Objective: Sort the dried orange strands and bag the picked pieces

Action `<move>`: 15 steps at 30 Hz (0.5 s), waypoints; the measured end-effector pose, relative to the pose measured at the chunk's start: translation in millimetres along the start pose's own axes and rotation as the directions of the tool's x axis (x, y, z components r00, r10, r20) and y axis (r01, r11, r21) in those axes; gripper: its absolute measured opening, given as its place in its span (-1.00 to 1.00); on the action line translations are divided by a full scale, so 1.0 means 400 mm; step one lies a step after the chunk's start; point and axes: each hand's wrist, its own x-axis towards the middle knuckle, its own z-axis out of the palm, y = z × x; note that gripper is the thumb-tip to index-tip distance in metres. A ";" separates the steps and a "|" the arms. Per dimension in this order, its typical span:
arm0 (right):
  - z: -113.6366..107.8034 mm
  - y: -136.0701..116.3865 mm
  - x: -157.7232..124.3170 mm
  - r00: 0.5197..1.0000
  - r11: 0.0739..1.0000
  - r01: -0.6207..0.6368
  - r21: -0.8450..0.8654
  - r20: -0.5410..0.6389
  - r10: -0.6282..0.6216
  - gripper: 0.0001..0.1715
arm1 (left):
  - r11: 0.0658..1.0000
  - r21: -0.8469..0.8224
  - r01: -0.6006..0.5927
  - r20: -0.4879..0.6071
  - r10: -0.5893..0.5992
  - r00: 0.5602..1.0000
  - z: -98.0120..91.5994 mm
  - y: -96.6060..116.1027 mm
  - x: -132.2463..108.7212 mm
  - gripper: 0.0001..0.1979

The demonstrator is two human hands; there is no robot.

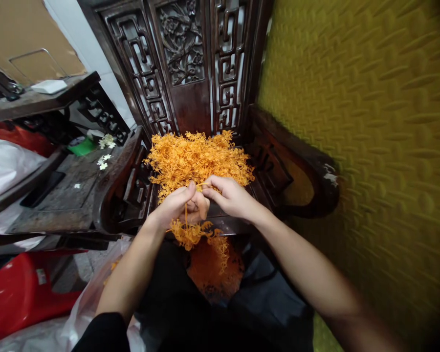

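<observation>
A heap of orange, frilly plastic-looking sprigs (201,159) covers the seat of a dark carved wooden chair (192,115). In front of the heap, my left hand (185,203) is closed, thumb against the fingers, on an orange sprig (188,233) whose frilly end hangs down below the palm. My right hand (229,194) pinches a thin orange strand close to the left fingertips. The two hands nearly touch, with a short bit of orange stem between them.
On the left stands a second wooden chair (73,190), with a green tape roll (82,145) and small white pieces (103,161) nearby. A red plastic stool (14,293) and clear plastic bag (95,298) lie lower left. A yellow textured wall (370,122) rises on the right.
</observation>
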 end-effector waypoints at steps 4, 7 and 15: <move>-0.069 0.068 0.011 0.935 0.940 -0.129 -0.315 -0.356 0.009 -0.86 | 0.999 -0.035 0.030 0.048 -0.028 0.998 0.011 0.000 -0.009 -0.28; -0.130 0.116 0.014 0.757 0.950 -0.288 -0.122 -0.637 0.147 -0.81 | 0.993 -0.109 -0.047 0.041 0.051 0.998 0.004 0.011 -0.013 -0.29; -0.044 0.042 0.002 0.832 0.645 -0.156 0.748 -0.253 0.494 -0.63 | 0.796 -0.518 -0.314 -0.412 0.089 0.907 -0.054 0.024 0.062 -0.46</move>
